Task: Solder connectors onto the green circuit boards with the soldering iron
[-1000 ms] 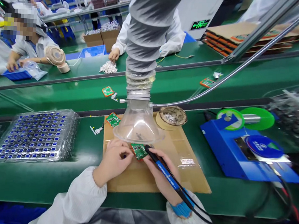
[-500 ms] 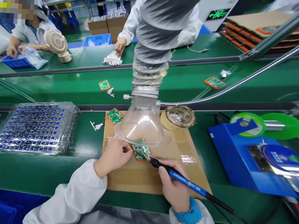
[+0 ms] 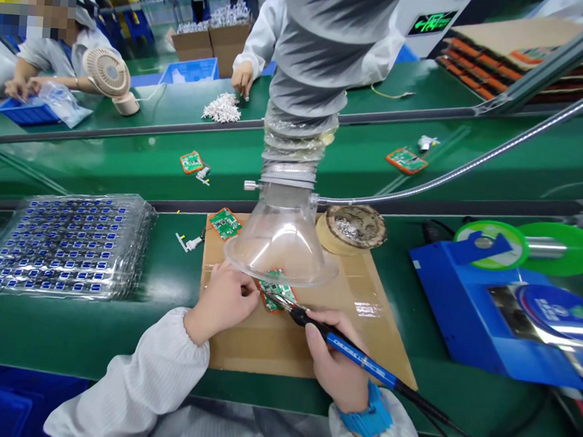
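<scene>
Here, our right hand (image 3: 338,367) grips a slim, blue-and-black, metal-tipped soldering iron (image 3: 347,349); slipping could burn our pinched left hand (image 3: 223,301), contents unclear.

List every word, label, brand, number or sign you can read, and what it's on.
No wording is clear enough to quote.
Soldering iron in the right hand: white lettering on the blue handle, too blurred to read.
Blue disc on the blue machine: white marking, too blurred.
Green sign at the back: left-pointing arrow; the rest too small.
Circuit board under the iron: any print too small.
</scene>
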The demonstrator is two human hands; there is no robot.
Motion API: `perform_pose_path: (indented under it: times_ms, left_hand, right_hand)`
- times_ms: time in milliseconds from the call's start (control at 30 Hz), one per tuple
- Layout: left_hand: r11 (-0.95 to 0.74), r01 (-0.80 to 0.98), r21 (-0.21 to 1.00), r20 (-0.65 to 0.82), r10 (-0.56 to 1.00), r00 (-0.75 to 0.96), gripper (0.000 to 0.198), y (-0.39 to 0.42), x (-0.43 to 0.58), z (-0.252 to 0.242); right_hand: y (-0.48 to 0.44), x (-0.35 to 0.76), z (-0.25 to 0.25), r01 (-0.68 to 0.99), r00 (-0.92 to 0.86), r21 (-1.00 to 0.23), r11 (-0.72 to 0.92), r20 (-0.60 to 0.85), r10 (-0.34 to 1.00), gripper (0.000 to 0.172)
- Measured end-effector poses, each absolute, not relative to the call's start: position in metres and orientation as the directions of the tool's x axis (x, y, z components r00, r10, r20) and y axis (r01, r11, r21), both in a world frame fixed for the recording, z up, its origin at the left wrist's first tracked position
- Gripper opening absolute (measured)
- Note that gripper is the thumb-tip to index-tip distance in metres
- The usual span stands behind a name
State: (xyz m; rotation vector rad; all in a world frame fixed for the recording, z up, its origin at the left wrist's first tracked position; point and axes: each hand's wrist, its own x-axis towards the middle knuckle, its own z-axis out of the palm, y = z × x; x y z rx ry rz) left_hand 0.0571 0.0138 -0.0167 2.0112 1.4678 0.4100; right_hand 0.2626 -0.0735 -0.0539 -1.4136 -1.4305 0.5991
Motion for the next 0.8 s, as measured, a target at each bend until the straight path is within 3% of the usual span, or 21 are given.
perform_pose_path:
  times_ms: [800]
  left_hand:
    - [-0.186, 0.735, 0.652, -0.119, 0.933, 0.341, 0.022, 0.0152, 0.0560, -0.0182]
  right_hand:
    - [-0.0742, 0.2618, -0.0472, 0.456, 0.130, -0.841, 0.290, 0.386, 0.913, 0.005]
